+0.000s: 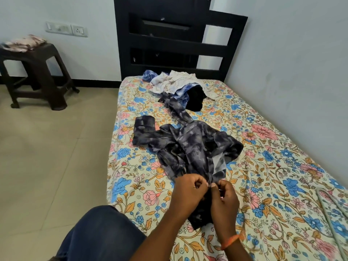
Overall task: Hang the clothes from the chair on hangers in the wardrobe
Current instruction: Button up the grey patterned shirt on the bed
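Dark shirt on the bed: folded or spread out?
Spread out, rumpled. The dark shirt lies lengthwise on the bed; both hands, left and right, pinch its near edge.

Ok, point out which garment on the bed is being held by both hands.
The dark blue-grey mottled shirt, spread nearest the person; left hand and right hand pinch its near edge. The checked, white and black clothes pile by the headboard lies untouched.

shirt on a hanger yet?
No: the dark patterned shirt lies flat on the bed, both hands pinching its front.
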### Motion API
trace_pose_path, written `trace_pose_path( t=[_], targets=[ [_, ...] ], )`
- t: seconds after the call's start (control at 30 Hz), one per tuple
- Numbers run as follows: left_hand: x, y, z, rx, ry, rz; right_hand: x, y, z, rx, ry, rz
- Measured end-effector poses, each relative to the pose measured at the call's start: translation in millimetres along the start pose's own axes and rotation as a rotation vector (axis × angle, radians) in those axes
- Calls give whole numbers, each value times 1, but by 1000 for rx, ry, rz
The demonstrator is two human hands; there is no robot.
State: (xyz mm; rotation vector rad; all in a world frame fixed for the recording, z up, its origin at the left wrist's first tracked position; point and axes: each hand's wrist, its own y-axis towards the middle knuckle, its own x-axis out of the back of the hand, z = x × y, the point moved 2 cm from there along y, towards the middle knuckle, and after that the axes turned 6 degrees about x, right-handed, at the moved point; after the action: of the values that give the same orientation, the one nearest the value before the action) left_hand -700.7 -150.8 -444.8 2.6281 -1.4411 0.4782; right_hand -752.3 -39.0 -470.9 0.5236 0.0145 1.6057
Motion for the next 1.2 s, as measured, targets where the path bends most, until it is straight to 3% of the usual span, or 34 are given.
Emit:
trace_pose_path(
  t=[0.27, 0.53, 0.73, 1.03, 1.2],
  targets=[
    [-6, 0, 2, -28, 285, -141, -5, -9, 1, 95, -44, -66],
    [-10, 3, 3, -42, 40, -12, -6, -6, -6, 87, -75, -43],
    [-12, 6, 8, -37, 27, 24, -3, -4, -3, 8, -14, -20],
    [-9, 8, 13, -12, 35, -21, 8, 0, -1, -222, 311, 100],
    [-7, 8, 14, -19, 40, 7, 13, 3, 3, -215, 312, 168]
  ],
)
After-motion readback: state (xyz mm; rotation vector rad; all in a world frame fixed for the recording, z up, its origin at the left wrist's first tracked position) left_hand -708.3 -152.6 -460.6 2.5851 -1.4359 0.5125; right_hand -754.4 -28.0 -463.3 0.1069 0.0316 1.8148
